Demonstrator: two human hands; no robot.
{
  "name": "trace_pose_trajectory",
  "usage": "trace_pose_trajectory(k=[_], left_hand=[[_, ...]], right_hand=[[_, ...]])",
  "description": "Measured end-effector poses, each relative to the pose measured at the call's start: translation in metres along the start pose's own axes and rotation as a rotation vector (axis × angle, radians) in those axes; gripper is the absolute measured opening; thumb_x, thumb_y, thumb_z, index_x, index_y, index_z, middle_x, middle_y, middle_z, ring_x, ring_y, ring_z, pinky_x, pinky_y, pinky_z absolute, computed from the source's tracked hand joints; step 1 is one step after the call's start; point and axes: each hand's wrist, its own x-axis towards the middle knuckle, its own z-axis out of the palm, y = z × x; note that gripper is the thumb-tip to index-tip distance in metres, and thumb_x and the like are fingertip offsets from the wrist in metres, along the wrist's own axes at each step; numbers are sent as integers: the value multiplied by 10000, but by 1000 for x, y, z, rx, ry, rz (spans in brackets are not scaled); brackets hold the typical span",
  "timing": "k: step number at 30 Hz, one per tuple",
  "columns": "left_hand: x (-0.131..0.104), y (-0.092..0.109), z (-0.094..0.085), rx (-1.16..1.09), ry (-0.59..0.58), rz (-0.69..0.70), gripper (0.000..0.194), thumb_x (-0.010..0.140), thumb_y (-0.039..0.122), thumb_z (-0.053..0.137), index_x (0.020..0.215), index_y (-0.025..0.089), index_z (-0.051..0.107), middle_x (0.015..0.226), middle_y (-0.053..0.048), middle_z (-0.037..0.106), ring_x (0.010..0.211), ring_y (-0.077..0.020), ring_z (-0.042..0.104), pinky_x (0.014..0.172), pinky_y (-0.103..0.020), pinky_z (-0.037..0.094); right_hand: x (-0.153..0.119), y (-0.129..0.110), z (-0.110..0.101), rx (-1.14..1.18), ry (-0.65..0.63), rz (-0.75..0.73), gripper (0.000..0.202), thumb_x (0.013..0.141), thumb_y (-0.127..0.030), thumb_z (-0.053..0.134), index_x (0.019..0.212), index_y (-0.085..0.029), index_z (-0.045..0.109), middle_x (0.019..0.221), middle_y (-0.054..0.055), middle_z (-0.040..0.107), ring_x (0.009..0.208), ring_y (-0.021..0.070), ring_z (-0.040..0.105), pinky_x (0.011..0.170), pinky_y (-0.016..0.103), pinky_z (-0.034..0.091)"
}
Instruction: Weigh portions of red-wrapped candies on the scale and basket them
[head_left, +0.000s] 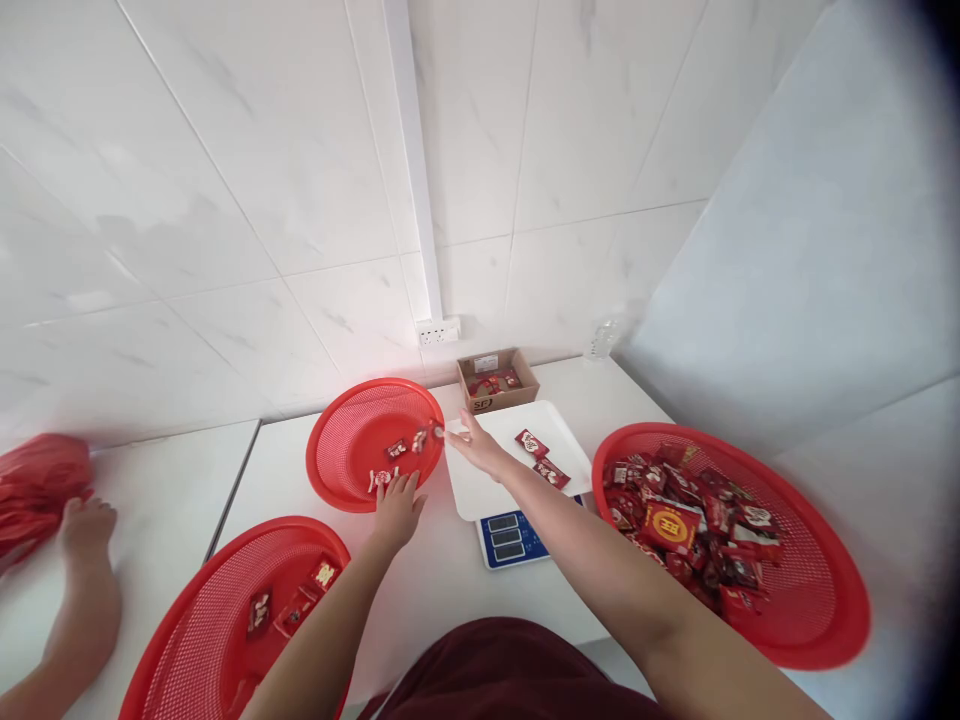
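Head view: at 12 o'clock from the person, the left hand (397, 505) rests fingers spread on the near rim of a red mesh basket (337, 455), almost touching a wrapped candy (379, 480). The right hand (474, 447) pinches a small white item, hard to identify, at the basket's 3 o'clock edge. The candies look light, crinkly and slippery; grip by the wrapper edges. At 9 o'clock, a co-worker's hand (86, 525) touches a half-cropped red bag (37, 490).
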Motion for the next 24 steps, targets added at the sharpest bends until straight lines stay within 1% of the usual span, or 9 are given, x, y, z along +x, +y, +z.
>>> trace_pose_trajectory(k=[2, 5, 8, 10, 12, 14, 16, 21, 24], left_hand=[[-4, -1, -1, -8, -5, 5, 433, 894, 296, 372, 1321, 229, 406, 1313, -89, 496, 1256, -264, 376, 1057, -487, 196], [-11, -5, -1, -20, -1, 26, 429, 889, 232, 355, 1312, 228, 426, 1268, -86, 536, 1221, -251, 418, 1056, -465, 214], [-17, -9, 3, -24, 11, 38, 435, 884, 188, 331, 1304, 219, 443, 1243, -87, 553, 1210, -250, 427, 1043, -450, 245], [-19, -11, 6, -26, 4, 42, 436, 884, 183, 331, 1303, 216, 445, 1244, -82, 551, 1219, -254, 415, 1040, -454, 250], [-21, -11, 8, -33, -4, 60, 431, 887, 197, 338, 1305, 221, 440, 1244, -70, 550, 1234, -252, 395, 1044, -461, 241], [-22, -10, 8, -42, -1, 75, 427, 892, 208, 341, 1308, 228, 434, 1246, -62, 546, 1246, -247, 379, 1044, -465, 238], [-26, -8, 8, -47, 5, 72, 428, 894, 203, 345, 1314, 221, 426, 1261, -70, 535, 1255, -242, 372, 1046, -468, 236], [-41, -6, 12, -30, 20, 34, 460, 872, 218, 415, 1331, 186, 404, 1341, -96, 469, 1288, -259, 337, 1062, -469, 227], [-52, -9, 18, -15, 79, 50, 477, 860, 210, 430, 1335, 183, 394, 1361, -98, 447, 1298, -265, 323, 1065, -485, 225]], right_hand=[[0, 6, -8, -183, 73, -25, 626, 834, -420, 466, 1377, -187, 260, 1400, 143, 368, 1230, 227, 407, 948, 377, 373], [-14, 43, -29, -607, 185, 77, 577, 838, -347, 482, 1365, -183, 317, 1451, 155, 268, 1331, 315, 202, 1017, 502, 236], [-32, 87, -46, -827, 208, 210, 498, 878, -381, 403, 1353, -243, 347, 1463, 120, 259, 1328, 358, 172, 973, 593, 217], [-42, 107, -51, -893, 241, 232, 473, 889, -391, 375, 1341, -251, 366, 1439, 120, 308, 1290, 356, 244, 936, 572, 273], [-47, 116, -52, -909, 253, 177, 433, 900, -358, 359, 1318, -249, 396, 1362, 122, 408, 1202, 319, 364, 891, 487, 342], [-49, 118, -52, -852, 241, 130, 386, 901, -308, 365, 1275, -254, 443, 1246, 109, 495, 1092, 267, 454, 837, 389, 378], [-47, 117, -53, -725, 240, 171, 351, 887, -271, 400, 1227, -259, 486, 1153, 96, 521, 998, 229, 508, 779, 324, 388], [-36, 108, -52, -505, 296, 330, 306, 866, -232, 415, 1143, -190, 538, 1095, 118, 500, 760, 160, 578, 659, 277, 400], [-22, 89, -39, -376, 313, 345, 283, 844, -225, 441, 1089, -153, 565, 1052, 117, 541, 771, 153, 595, 679, 259, 427]])
